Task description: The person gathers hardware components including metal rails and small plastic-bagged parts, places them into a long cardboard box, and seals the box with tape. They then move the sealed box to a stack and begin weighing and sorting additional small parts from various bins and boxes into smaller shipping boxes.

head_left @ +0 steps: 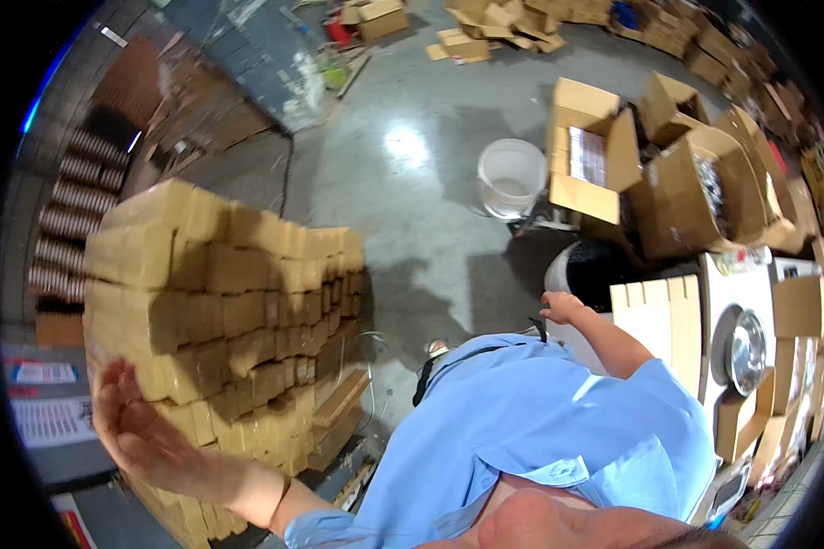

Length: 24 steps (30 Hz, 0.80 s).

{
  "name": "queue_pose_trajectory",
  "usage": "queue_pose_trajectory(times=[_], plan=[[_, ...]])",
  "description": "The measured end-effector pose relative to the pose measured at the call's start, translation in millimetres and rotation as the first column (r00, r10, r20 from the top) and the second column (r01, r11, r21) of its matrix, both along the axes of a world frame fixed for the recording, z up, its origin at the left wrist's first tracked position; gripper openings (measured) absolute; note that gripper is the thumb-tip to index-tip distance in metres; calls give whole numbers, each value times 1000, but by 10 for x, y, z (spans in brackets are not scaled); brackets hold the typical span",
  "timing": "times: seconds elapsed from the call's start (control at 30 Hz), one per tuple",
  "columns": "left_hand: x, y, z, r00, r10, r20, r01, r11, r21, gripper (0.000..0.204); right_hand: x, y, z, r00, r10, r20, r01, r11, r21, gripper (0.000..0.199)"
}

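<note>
Blue shirt (pixel 531 403) is right of carton stack (pixel 188 320), likely tiered for stability. Left hand (pixel 144 428) fronts it, unclenched; right hand (pixel 566 308): grip indeterminable.

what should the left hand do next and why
Probably ease the left hand in to steady itself on the stacked cartons: it looks open, with nothing visible in it, and appears right beside them, though the view doesn't settle contact.

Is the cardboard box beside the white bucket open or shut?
Open: the cardboard box has flaps spread outward, and whitish contents show inside.
</note>
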State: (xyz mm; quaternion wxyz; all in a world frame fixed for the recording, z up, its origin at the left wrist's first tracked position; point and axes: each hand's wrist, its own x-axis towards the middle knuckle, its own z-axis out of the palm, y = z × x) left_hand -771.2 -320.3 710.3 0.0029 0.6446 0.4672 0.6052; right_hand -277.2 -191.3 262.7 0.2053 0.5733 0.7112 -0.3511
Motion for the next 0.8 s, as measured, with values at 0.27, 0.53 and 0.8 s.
queue_pose_trajectory(times=[0.27,0.53,0.8], plan=[[2487,1104,87,-82,-926,370,925,67,374,49,946,-865,-303,878,-412,-244,426,905,7,41],[3212,1990,-401,-712,-653,257,682,-730,36,52,1188,-1359,-277,658,-714,-242,725,686,-53,41],[3552,2829,-1500,49,-999,12,552,17,-834,60,1070,-593,-292,655,-727,-206,730,679,-78,40]])
